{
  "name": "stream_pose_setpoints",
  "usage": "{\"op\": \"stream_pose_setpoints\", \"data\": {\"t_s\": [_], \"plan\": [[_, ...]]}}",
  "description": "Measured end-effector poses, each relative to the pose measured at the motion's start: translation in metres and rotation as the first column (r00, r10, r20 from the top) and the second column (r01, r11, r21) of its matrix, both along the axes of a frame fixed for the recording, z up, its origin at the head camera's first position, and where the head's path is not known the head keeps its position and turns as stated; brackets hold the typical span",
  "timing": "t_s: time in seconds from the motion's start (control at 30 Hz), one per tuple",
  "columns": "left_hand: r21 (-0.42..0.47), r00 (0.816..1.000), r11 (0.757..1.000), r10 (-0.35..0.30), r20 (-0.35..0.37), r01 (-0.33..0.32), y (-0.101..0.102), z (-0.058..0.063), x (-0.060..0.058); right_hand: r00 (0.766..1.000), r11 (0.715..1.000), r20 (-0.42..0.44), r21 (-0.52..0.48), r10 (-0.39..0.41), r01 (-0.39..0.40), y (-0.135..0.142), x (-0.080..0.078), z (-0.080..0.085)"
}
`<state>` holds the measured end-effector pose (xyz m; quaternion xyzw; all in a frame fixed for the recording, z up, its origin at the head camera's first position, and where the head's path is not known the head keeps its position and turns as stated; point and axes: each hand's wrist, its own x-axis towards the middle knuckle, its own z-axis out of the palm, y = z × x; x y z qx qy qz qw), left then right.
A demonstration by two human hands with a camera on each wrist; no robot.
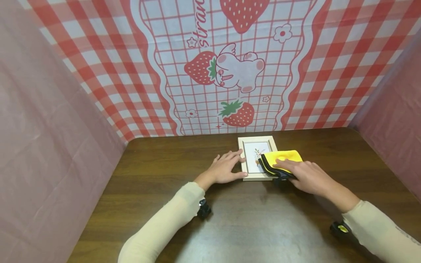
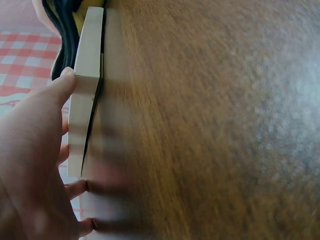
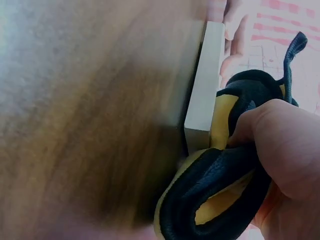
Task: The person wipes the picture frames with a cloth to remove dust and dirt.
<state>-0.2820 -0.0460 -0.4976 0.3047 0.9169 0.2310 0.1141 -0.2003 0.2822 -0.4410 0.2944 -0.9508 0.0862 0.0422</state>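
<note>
Left hand (image 1: 225,171): fingers spread, grasping nothing, thumb at the near left corner of the picture frame (image 1: 256,139), presumably bracing it against sliding. The frame lies face up near the far edge of the worktop (image 1: 171,175), right of that edge's middle, within both hands' reach. Folded yellow-and-black cloth (image 1: 285,157): over the frame's right side, its layers probably making a thicker pad, grasped by the right hand (image 1: 309,176).

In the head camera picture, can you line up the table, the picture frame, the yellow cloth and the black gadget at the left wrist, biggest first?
1. Table
2. Picture frame, partly covered
3. Yellow cloth, partly hidden by fingers
4. Black gadget
</note>
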Motion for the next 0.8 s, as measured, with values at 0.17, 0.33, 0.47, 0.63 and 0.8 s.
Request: {"op": "stream_pose_setpoints", "data": {"t_s": [0.17,0.33,0.47,0.63,0.8], "plan": [[-0.015,1.000,1.000,-0.001,-0.014,0.001,0.001,0.005,0.004,0.999,0.999,-0.005,-0.010,-0.049,0.049,0.001,-0.006,0.006],[0.010,1.000,1.000,0.004,-0.013,-0.004,0.001,-0.008,-0.005,0.995,0.995,-0.045,-0.059,-0.088,0.085,0.005,-0.011,0.015],[0.002,1.000,1.000,0.004,-0.003,-0.004,0.001,-0.007,-0.005,0.987,0.989,-0.121,-0.120,-0.107,0.092,0.009,-0.015,0.020],[-0.042,1.000,0.999,0.007,-0.005,-0.007,0.002,0.012,0.007,0.971,0.978,-0.166,-0.150,-0.169,0.145,0.016,-0.018,0.022],[-0.082,1.000,0.997,0.007,-0.028,-0.009,0.002,0.024,0.015,0.969,0.964,-0.096,-0.163,-0.227,0.210,0.020,-0.020,0.018]]}}
